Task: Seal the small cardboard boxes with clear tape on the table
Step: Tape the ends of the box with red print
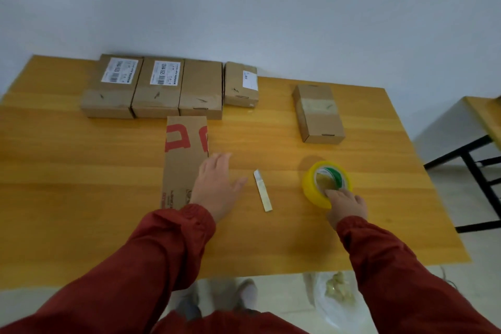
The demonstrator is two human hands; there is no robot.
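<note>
1. Presently the step in hand appears to be fetching tape; right hand (345,205) hooks its fingers over the near rim of the yellow roll of clear tape (309,188), into the core.
2. Left hand (217,184) flat-fingered, holding nothing, over the edge of the flat brown cardboard sheet with red print (181,160); contact uncertain.
3. Row of four small brown cardboard boxes (157,89) at the wooden table's (81,171) far edge; lone brown cardboard box (318,114) beyond the roll; all well apart from both hands.
4. Next move, by judgement: lift the roll, find its free end, draw a box close.

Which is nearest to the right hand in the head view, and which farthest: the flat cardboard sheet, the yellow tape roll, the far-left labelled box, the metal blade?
1. yellow tape roll: gripped by the right hand.
2. metal blade: to its left, mid-table.
3. flat cardboard sheet: further left, by the left hand.
4. far-left labelled box: back left corner.
</note>
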